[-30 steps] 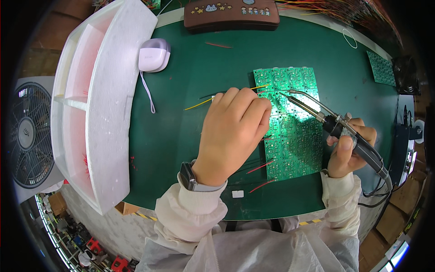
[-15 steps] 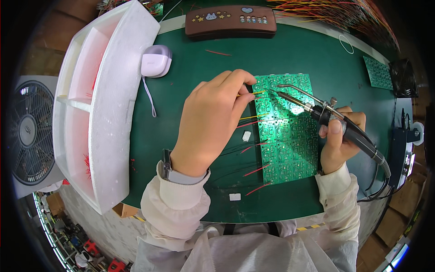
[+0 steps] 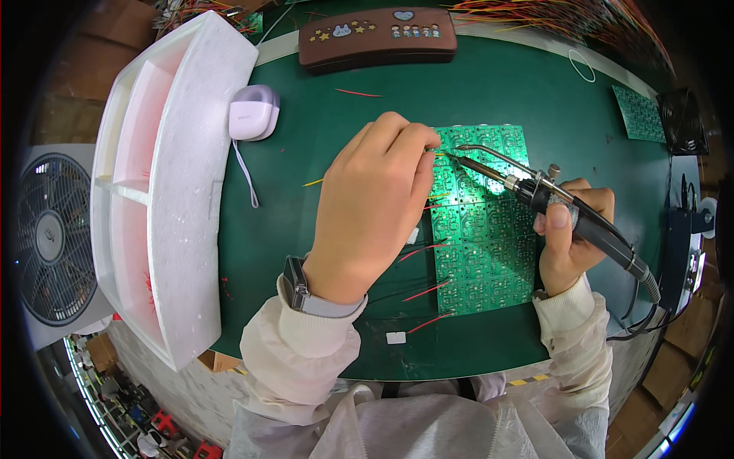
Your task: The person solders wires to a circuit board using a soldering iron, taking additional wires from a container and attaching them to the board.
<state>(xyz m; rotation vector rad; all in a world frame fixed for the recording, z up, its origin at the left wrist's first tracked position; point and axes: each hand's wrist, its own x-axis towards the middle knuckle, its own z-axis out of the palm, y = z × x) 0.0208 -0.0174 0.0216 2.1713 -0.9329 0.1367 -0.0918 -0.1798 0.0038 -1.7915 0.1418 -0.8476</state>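
A green panel of circuit boards [image 3: 485, 264] lies on the green mat, with several red and black wires [image 3: 425, 291] reaching out from its left edge. My left hand [image 3: 375, 199] is closed at the panel's upper left corner, pinching a yellow wire [image 3: 312, 183]; one end shows left of the hand, the other at the board. My right hand [image 3: 569, 237] grips a soldering iron [image 3: 592, 229] with a thin curved metal tube [image 3: 497, 153] alongside. The iron's tip is at the wire end by the left fingertips; whether they touch is too small to tell.
A white foam tray [image 3: 187, 191] holding red wires stands at the left, beside a lilac gadget [image 3: 253, 115] with a strap. A brown case [image 3: 378, 42] and wire bundles [image 3: 566, 30] lie at the back. Far right are another circuit board [image 3: 638, 115] and a small black fan [image 3: 683, 122].
My left hand has shifted right, closer to the panel, and the yellow wire's loose end now sticks out on its left. The iron's tip has moved slightly left toward the fingertips.
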